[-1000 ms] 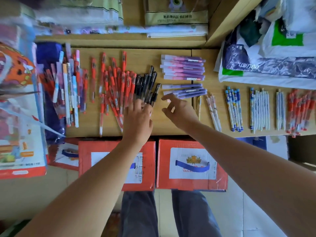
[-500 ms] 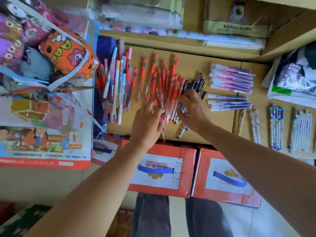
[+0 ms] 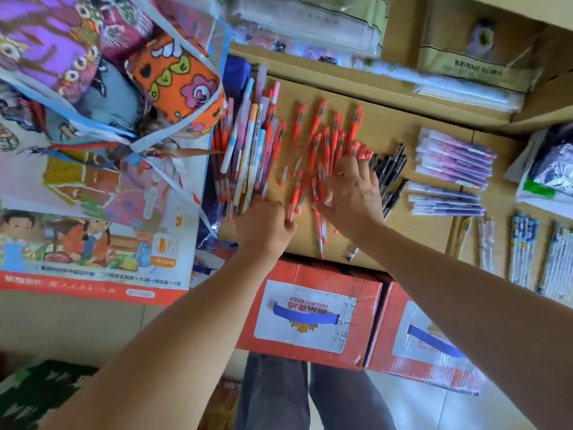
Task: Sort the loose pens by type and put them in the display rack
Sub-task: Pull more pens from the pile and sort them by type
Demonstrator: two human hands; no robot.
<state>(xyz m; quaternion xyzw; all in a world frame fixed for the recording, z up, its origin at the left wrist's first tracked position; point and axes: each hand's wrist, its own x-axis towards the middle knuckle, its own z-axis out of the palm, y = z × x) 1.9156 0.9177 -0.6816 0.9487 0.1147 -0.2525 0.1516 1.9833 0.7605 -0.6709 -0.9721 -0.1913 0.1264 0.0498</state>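
Wood shelf (image 3: 387, 125): red pens (image 3: 313, 144) heaped, blur, can't count. L hand (image 3: 263, 228) curled, pinches 1; R hand (image 3: 353, 193) flat, splayed on heap. I see 2 boxes (image 3: 310, 273) below.

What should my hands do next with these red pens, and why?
Probably draw the right hand toward the left hand, bunching the red pens: the pens lie fanned and crossed, the right hand rests flat on them, and the left hand pinches one.
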